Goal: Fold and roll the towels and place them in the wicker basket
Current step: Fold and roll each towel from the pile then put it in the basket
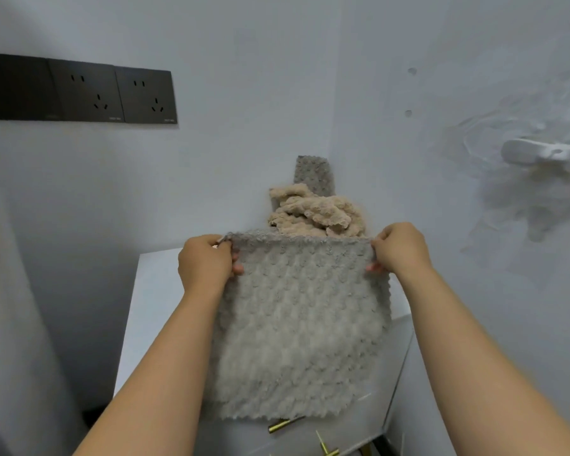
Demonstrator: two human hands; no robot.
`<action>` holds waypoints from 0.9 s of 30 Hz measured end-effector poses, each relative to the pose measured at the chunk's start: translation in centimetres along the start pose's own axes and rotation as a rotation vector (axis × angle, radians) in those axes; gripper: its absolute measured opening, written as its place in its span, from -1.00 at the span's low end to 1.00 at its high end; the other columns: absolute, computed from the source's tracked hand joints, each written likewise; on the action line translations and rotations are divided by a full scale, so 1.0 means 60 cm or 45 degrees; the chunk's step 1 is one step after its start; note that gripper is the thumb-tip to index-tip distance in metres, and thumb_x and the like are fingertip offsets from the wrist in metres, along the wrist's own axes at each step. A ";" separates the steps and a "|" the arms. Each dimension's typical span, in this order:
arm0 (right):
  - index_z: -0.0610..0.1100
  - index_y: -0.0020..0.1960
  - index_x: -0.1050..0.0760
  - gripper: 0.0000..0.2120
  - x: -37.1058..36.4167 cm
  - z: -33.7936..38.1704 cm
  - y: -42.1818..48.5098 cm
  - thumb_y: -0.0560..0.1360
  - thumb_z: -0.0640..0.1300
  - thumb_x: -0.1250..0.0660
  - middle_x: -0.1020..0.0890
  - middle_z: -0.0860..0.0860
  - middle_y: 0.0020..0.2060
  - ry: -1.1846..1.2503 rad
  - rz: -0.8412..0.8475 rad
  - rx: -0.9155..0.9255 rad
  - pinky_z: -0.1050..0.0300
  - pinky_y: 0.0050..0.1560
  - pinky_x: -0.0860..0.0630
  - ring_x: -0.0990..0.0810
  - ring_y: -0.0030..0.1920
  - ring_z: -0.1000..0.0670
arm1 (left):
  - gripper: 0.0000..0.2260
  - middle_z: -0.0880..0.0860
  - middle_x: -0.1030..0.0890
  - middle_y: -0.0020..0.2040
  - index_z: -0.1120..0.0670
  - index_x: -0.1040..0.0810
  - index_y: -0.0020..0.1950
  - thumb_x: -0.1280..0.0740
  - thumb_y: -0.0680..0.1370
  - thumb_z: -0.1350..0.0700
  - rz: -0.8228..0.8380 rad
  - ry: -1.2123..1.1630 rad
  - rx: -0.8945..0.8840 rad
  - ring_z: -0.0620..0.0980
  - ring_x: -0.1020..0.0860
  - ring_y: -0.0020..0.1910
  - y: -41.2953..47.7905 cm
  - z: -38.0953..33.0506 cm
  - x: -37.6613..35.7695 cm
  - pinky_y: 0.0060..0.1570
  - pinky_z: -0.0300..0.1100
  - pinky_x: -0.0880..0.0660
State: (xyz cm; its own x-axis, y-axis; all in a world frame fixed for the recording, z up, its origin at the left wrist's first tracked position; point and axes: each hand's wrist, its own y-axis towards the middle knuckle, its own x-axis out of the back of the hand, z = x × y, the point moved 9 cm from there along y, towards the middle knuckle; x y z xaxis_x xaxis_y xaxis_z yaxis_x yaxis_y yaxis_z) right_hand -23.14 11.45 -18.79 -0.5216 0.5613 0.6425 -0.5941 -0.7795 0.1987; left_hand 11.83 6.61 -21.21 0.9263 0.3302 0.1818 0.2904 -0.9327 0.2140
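Grey towel (298, 324): bobbled square, hanging
Your left hand (206, 261): pinched 10 o'clock corner
Your right hand (400, 250): pinched 2 o'clock corner

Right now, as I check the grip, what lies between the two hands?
Head view: the grey towel spans the stretch from left hand to right hand, each pinching a top corner; a crumpled beige towel shows behind.

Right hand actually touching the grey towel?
Touching. Head view: the right hand pinches the top right corner of the grey towel, fingers curled over its edge. The left hand pinches the other top corner.
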 end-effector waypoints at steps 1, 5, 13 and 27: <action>-0.19 -0.30 -0.47 -0.80 -0.006 0.006 -0.003 0.51 -0.26 -0.29 -0.62 -0.13 -0.44 0.129 -0.020 0.033 0.01 -0.22 -0.60 -0.68 -0.28 -0.16 | -0.76 0.03 -0.66 -0.35 0.01 -0.56 -0.31 -0.27 0.54 0.19 -0.009 -0.079 0.029 0.09 -0.66 -0.37 0.002 0.003 0.000 -0.09 0.10 -0.61; -0.18 -0.21 -0.50 -0.85 -0.003 0.042 -0.029 0.53 -0.23 -0.28 -0.59 -0.09 -0.21 0.322 -0.231 0.270 0.23 -0.21 -0.32 -0.57 -0.10 -0.09 | -0.78 0.06 -0.67 -0.23 0.04 -0.59 -0.28 -0.28 0.55 0.19 -0.016 -0.316 0.064 0.11 -0.68 -0.16 0.010 0.005 -0.006 0.02 0.10 -0.60; -0.14 -0.14 -0.54 -0.88 -0.036 0.021 -0.033 0.54 -0.21 -0.25 -0.57 0.03 -0.14 0.379 -0.102 0.258 0.27 -0.18 -0.28 -0.50 -0.07 0.02 | -0.88 0.14 -0.64 -0.05 0.20 -0.59 0.00 -0.26 0.56 0.26 0.142 -0.662 0.392 0.04 -0.62 -0.08 0.001 0.063 -0.033 -0.07 -0.22 -0.55; -0.16 -0.29 -0.53 -0.81 -0.015 -0.047 -0.087 0.50 -0.26 -0.33 -0.62 -0.10 -0.37 0.652 -0.002 -0.004 0.04 -0.21 -0.61 -0.66 -0.33 -0.04 | -0.84 0.06 -0.54 -0.17 0.16 -0.56 -0.15 -0.26 0.54 0.35 0.222 -0.684 0.585 -0.07 -0.52 -0.23 -0.052 0.069 -0.007 -0.40 -0.34 -0.55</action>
State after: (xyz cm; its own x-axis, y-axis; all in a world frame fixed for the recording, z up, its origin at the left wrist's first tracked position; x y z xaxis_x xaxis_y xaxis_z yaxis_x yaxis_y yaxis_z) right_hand -21.31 15.82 -22.50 -0.7534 0.6275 0.1967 -0.5966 -0.7780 0.1967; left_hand 11.54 8.79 -25.91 0.9241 0.1644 -0.3451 0.0900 -0.9710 -0.2215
